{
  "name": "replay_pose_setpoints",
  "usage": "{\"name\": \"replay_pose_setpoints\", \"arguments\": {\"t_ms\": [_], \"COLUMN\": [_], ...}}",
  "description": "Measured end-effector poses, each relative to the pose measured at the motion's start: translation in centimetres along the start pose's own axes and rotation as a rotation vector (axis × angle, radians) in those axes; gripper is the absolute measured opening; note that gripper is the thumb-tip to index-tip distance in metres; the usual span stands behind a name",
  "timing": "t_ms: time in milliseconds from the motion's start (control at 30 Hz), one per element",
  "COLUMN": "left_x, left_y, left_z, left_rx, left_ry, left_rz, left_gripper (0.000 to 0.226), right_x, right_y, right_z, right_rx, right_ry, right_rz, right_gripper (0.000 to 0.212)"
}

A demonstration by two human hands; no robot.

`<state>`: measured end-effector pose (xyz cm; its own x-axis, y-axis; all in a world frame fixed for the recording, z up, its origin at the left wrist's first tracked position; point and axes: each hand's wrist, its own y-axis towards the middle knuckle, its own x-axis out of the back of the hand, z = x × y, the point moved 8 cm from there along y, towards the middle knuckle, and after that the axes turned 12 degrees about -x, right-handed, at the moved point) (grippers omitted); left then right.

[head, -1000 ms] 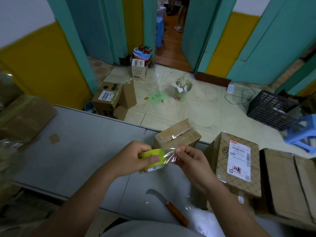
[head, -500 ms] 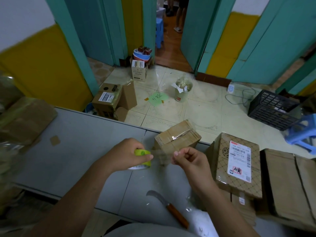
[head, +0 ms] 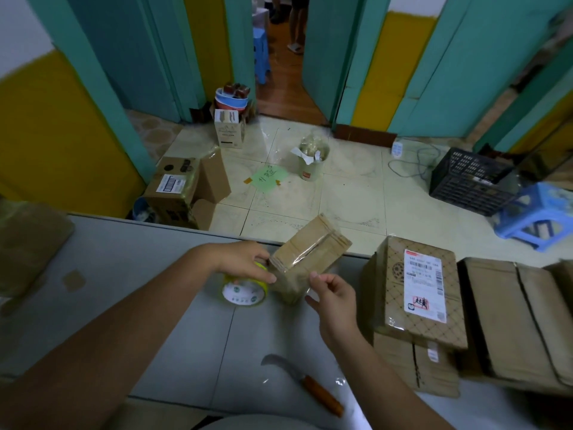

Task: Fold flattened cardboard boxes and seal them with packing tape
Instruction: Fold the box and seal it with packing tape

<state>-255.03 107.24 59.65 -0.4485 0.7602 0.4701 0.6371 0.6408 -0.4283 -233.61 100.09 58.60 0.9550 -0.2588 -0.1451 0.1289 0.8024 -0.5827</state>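
Observation:
A small folded cardboard box [head: 310,252] stands on the grey table [head: 130,274] near its far edge, with clear tape along its top seam. My left hand [head: 245,262] grips a yellow-green roll of packing tape [head: 245,290] just left of the box. My right hand [head: 331,294] pinches the free end of the clear tape, which stretches across the box's near side. Both hands are close to the box.
A curved knife with a brown handle [head: 310,386] lies on the table near me. A labelled parcel [head: 415,293] and flattened cardboard stacks [head: 521,318] fill the right. More cardboard [head: 28,243] lies at the left. Beyond the table are a floor box [head: 183,187], a black crate [head: 471,178] and a blue stool [head: 539,212].
The roll has come down from in front of me towards the table beside the box. The pulled strip of tape now spans the box's near side, and my right hand has lowered with it.

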Motion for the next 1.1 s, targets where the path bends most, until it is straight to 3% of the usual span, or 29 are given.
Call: {"name": "replay_pose_setpoints", "arguments": {"t_ms": [133,267,433,800,933,1100], "left_x": [-1.1,-3.3,-3.5,-2.5,-3.5,-3.5], "left_y": [-0.6,-0.7,-1.5,-6.3,-7.2,-8.3], "left_z": [-1.2,-1.7,-1.3,-1.5,-2.1,-4.3], "left_rx": [-0.073,-0.02,0.056,0.142,0.001,-0.324], "left_ry": [-0.025,-0.139,-0.129,0.076,-0.102,-0.581], "left_rz": [-0.064,-0.135,-0.23,-0.402,-0.382,-0.49], "left_gripper": [0.047,0.034,0.039,0.059,0.073,0.052], "right_x": [0.8,1.1,0.6,-0.1,0.0,0.9], "right_y": [0.8,2.6,3.3,-0.2,-0.4,-0.3], "right_z": [0.9,1.9,1.9,2.4,3.4,3.8], "right_rx": [0.044,0.035,0.0,0.22,0.314,0.26], "right_ry": [-0.044,-0.197,-0.275,-0.553,-0.553,-0.468], "right_rz": [0.045,0.022,0.052,0.108,0.049,0.056], "right_gripper": [0.016,0.017,0.017,0.02,0.019,0.022]}}
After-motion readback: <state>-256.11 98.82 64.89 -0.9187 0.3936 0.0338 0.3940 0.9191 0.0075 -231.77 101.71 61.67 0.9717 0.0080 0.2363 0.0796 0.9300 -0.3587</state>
